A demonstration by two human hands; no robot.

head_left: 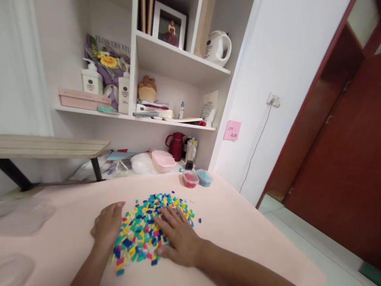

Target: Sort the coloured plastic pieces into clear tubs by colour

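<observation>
The pile of small multicolored blocks [143,230] lay on the pink tabletop [238,234], between the two hands. The right hand [180,238] rested palm down on the pile, fingers spread. The left hand [108,222] stood at the pile's left edge, fingers curled together; whether they pinched a block could not be told. Beyond sat a red-filled tub [190,179] and a blue-filled tub [204,178]. A pink note [232,130] bore handwriting, apparently "250". The shelf bouquet [108,59] read "FLOWERS STU".

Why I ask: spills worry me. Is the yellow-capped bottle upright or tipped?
Upright: the bottle has its yellow cap on top, dark liquid at the bottom.
</observation>
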